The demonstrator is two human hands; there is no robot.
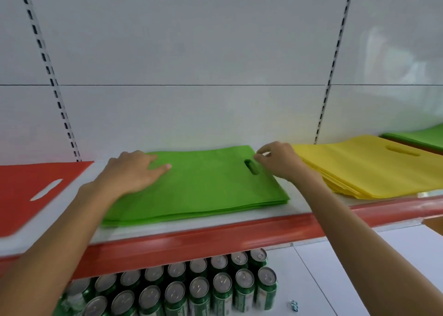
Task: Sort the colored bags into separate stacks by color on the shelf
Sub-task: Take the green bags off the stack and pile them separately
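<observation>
Many green cans (223, 289) below shelf (191, 241)

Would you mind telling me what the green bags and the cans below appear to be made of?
Green bags: probably non-woven fabric, matte, lying in thin flat layers with a punched handle slot. Cans: metal, likely aluminium, with shiny silver tops and green printed sides.

Taken from a single wide-angle camera worn on the head, close in front of the shelf (215, 221) and a little above its deck, facing forward and somewhat down at the white back panel (191, 52). Centred on the green bags (199, 186), near enough for both forearms (62, 234) to run in from the bottom corners, low enough to catch the cans (199, 289) on the level beneath.
</observation>
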